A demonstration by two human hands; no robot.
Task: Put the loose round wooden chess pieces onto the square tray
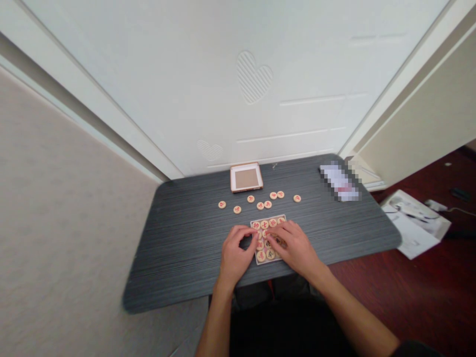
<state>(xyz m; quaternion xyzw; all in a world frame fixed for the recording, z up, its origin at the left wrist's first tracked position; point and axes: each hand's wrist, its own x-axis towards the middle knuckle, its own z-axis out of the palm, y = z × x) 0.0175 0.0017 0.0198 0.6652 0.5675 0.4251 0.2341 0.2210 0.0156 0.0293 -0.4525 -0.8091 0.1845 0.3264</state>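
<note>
White door (316, 59) behind, dark grey counter (178, 248) up against it. L hand (235, 247) at the left side of the tray (265, 262), R hand (293, 243) over its right — both grips narrow, fingertips down at the tray pcs (261, 255); can't tell if either holds one. Tray sits nr counter's front edge. Shallow box (246, 178) by the door — eight loose pcs (250, 199) on the counter btwn box & tray.

8 loose red-marked discs (268, 204) beyond a disc-lined tray (267, 218)
</note>
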